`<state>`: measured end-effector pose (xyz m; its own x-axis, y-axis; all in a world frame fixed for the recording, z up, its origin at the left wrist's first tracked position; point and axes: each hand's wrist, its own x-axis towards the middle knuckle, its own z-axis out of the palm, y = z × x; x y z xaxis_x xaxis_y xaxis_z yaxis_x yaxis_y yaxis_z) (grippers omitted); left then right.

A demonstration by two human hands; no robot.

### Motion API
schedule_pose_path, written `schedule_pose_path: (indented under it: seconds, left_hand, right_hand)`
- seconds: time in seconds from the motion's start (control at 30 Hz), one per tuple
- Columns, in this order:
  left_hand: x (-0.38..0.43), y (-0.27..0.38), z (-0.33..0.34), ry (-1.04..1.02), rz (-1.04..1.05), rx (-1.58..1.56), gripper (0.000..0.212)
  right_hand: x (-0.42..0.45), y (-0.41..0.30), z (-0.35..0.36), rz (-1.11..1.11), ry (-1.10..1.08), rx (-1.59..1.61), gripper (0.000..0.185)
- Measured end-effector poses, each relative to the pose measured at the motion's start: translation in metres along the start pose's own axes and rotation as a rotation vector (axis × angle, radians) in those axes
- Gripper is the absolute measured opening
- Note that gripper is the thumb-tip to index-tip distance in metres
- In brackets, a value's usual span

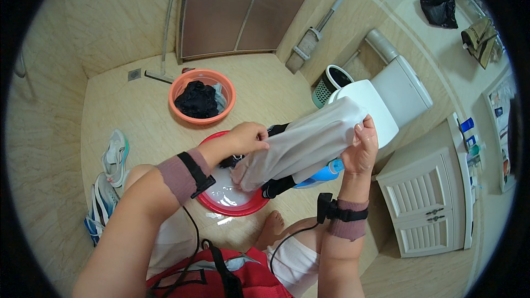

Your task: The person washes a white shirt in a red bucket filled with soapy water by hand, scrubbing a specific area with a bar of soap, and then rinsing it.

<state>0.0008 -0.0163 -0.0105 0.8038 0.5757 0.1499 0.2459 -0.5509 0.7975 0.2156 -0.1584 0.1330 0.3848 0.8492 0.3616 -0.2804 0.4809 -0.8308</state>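
A pale, wet-looking cloth garment is stretched between my two hands, and its lower end hangs into a red basin. My left hand pinches its left edge above the basin. At the upper right corner, my right hand grips the cloth, with the palm turned partly up. Whitish, sudsy water fills the basin. Dark clothing with striped trim hangs over the basin's right rim, partly hidden by the pale garment. Behind the cloth, a blue bottle shows only in part.
An orange basin farther off holds dark and grey clothes. Sneakers stand at the left. To the right are a white toilet, a waste bin and a louvred cabinet. A floor squeegee leans on the far wall.
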Motion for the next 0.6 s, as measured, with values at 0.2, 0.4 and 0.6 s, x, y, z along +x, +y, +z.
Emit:
schedule_pose_path:
  seconds: [0.2, 0.4, 0.6]
  left_hand:
    - [-0.011, -0.010, -0.049, 0.019, -0.085, -0.276, 0.016]
    - [-0.021, -0.006, -0.068, 0.060, -0.123, -0.370, 0.013]
    - [-0.021, -0.003, -0.066, 0.104, -0.162, -0.402, 0.016]
  right_hand:
    - [0.004, 0.008, -0.028, 0.055, 0.075, -0.183, 0.034]
    - [0.006, 0.018, -0.044, 0.154, 0.074, -0.203, 0.033]
    - [0.004, 0.014, -0.035, 0.159, 0.081, -0.214, 0.034]
